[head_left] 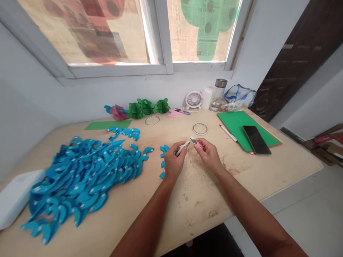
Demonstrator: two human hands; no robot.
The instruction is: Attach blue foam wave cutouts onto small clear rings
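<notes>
My left hand (pixel 174 160) is closed, pinching a narrow whitish-grey piece (pixel 183 147) whose kind I cannot make out. Across a small gap, my right hand (pixel 210 155) grips what look like pink-handled scissors (pixel 198 144), their greyish tip pointing toward the left hand. Blue paper pieces with white patches (pixel 162 164) lie in a short column just beside the left hand, partly hidden by it. Farther left spreads a large heap of similar curved blue cut-outs (pixel 88 171). Beyond the hands lie two thin tape rolls, one nearer (pixel 200 133) and one farther back (pixel 152 124).
Along the wall stand green paper flowers (pixel 146 107), a small white fan (pixel 194 99) and a glass bottle (pixel 218 94). On the right, a black phone (pixel 256 140) rests on green sheets (pixel 235 125) near a pen (pixel 228 133). A white box (pixel 18 196) sits at the left edge.
</notes>
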